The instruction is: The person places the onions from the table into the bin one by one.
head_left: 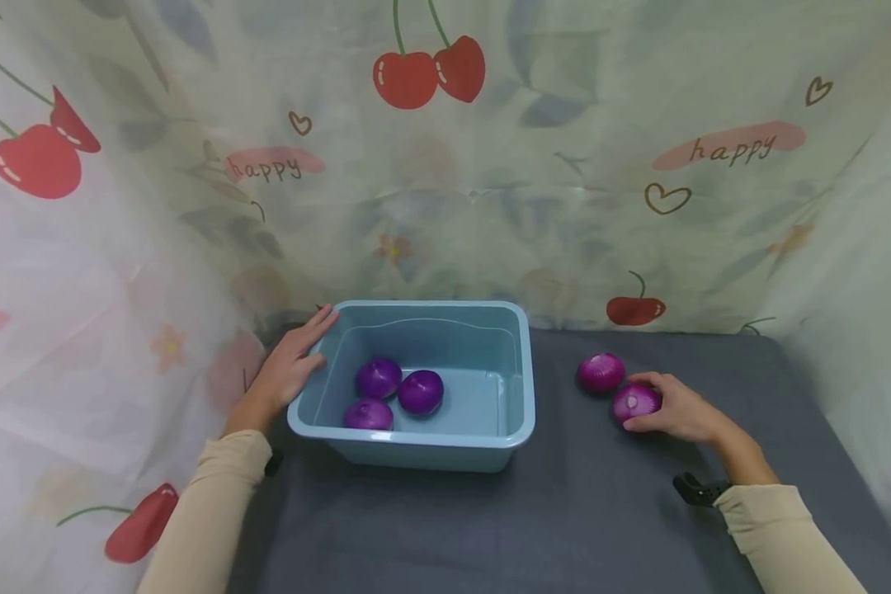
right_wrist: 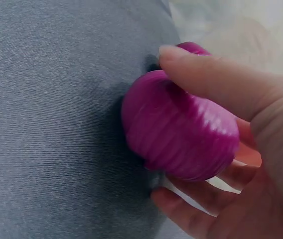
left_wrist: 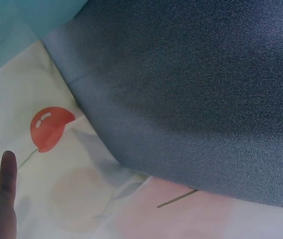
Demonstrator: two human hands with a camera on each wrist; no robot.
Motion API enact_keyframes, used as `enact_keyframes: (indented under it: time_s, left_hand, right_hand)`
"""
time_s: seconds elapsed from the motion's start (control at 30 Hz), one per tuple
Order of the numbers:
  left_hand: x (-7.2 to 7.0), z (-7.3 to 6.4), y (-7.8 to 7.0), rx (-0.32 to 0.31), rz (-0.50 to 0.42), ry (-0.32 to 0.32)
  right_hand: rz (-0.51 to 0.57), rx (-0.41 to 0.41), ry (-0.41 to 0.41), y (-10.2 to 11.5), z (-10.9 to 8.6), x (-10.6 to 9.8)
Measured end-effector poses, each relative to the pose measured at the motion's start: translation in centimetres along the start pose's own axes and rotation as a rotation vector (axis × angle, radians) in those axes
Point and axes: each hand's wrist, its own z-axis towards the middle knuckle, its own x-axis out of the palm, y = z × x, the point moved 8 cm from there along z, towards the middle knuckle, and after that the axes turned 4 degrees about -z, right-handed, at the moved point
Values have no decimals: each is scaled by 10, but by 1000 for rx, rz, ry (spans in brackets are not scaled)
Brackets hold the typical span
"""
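Observation:
My right hand [head_left: 679, 408] curls its thumb and fingers round a red onion [head_left: 634, 402] at the right of the table. In the right wrist view the thumb lies across the top of this glossy purple onion [right_wrist: 181, 127], with fingers below and behind it. Another red onion [head_left: 601, 373] sits just beyond it to the left. My left hand [head_left: 285, 371] rests at the left rim of a light blue plastic basin [head_left: 445, 456], its fingers stretched along the edge. Three purple onions [head_left: 421, 392] lie inside the basin, grouped at its left.
A dark grey cloth [head_left: 445, 528] covers the table under the basin and onions. Hanging sheets printed with cherries [head_left: 407, 80] and the word "happy" close off the back and both sides. The basin stands near the back sheet.

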Motion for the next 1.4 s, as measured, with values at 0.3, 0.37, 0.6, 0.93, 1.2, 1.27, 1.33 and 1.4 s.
enact_keyframes:
  time_s: [0.3,0.37,0.6,0.93,1.2,1.27,1.33,1.4]
  left_hand:
    - [0,-1,0,-36,15,5]
    - [0,-1,0,-33,14,6]
    - [0,-1,2,-41,17,2]
    - [1,0,1,-46,3,6]
    - [2,0,0,-44,1,2]
    - [1,0,-1,-40,-2,1]
    - [1,0,-2,-32,0,-2]
    - [0,0,-3,-29,-4,-3]
  right_hand:
    - [12,22,4,-4,1,3]
    - [10,20,-1,-4,1,2]
    - [41,19,-50,5,-2,-16]
    - [122,-6,-101,37,-1,-48]
    - [125,-49,-94,77,6,-60]
    - [145,-67,-99,88,8,-61]
    - [165,-92,-113,100,11,-62]
    - [182,-120,-125,112,14,-63]
